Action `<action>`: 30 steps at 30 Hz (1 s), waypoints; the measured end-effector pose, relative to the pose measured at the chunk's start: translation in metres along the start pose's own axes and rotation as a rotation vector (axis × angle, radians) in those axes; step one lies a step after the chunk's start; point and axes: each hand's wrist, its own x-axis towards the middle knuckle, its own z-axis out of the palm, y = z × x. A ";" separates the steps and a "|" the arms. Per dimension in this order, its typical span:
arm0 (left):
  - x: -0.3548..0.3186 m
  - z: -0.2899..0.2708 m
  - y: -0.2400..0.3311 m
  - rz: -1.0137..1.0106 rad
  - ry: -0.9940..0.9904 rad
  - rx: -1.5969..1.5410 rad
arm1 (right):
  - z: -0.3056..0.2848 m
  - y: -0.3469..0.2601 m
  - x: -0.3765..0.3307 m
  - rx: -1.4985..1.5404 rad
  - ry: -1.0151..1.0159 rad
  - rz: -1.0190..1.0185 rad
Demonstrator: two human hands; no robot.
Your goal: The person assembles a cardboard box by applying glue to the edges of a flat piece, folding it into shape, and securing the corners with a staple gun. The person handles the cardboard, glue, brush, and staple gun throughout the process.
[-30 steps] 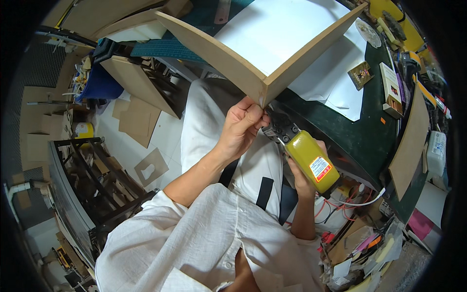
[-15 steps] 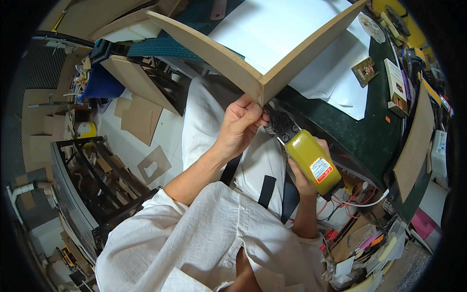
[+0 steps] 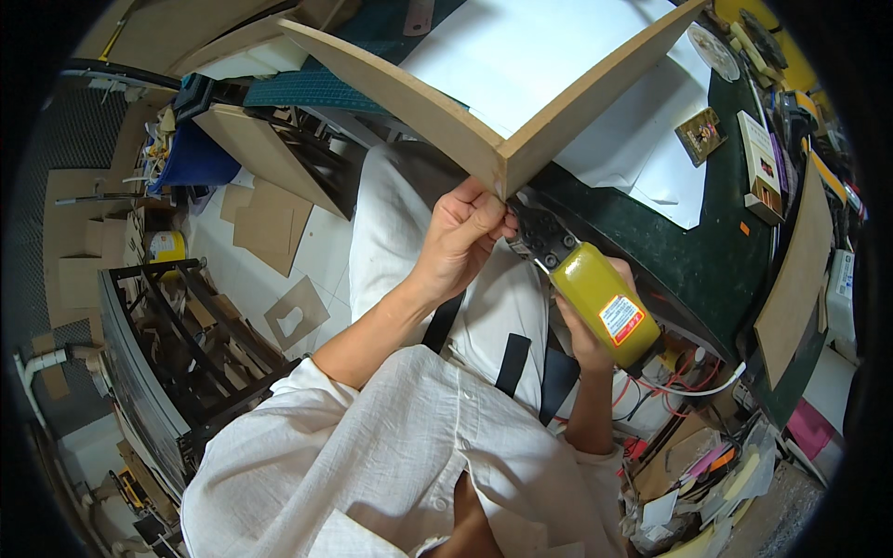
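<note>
Two wooden boards [image 3: 409,98] meet in a V-shaped corner that points toward me. At the lower end of that corner, my left hand [image 3: 465,228] is closed, its thumb and fingers pinching the boards' edge. My right hand [image 3: 579,325] wraps around a nail gun [image 3: 600,288] from below and is mostly hidden by it. The tool has a boxy yellow-green body, a label and a black nose. Its nose sits right by the boards' corner, close to my left fingertips; whether it touches the wood I cannot tell.
White paper [image 3: 651,130] covers part of the dark green table [image 3: 688,279]. A small box [image 3: 700,137] and a longer carton [image 3: 760,167] lie on the right. Cables [image 3: 670,386] hang below the table's edge. A black metal frame [image 3: 186,344] and a blue bin [image 3: 191,163] stand left.
The nail gun and my right hand have shifted very slightly to the right. My left hand and the boards stay nearly where they were.
</note>
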 end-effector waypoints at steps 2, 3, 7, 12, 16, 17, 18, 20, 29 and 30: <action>0.000 -0.001 0.000 0.009 0.002 0.015 | 0.000 0.000 0.000 0.022 0.002 0.004; 0.000 0.000 0.000 0.009 0.007 0.020 | 0.000 0.000 0.000 0.033 0.003 0.005; 0.000 0.002 0.004 0.015 0.009 0.039 | -0.002 -0.003 0.003 0.064 -0.017 0.027; -0.008 0.004 0.023 0.075 0.057 0.271 | -0.007 -0.015 0.004 0.135 -0.008 0.073; -0.008 0.000 0.068 0.708 -0.058 0.844 | -0.007 -0.021 0.003 0.293 0.065 0.147; 0.001 0.012 0.084 0.905 -0.111 0.952 | -0.005 -0.024 0.002 0.321 0.094 0.200; 0.012 0.025 0.100 1.106 -0.163 1.056 | -0.006 -0.026 0.004 0.317 0.097 0.205; 0.027 0.050 0.125 1.235 -0.312 1.213 | -0.006 -0.030 0.006 0.315 0.107 0.214; 0.050 0.077 0.153 1.009 -0.635 1.490 | -0.006 -0.033 0.015 0.302 0.068 0.146; 0.051 0.077 0.152 0.995 -0.627 1.439 | -0.005 -0.033 0.014 0.304 0.074 0.145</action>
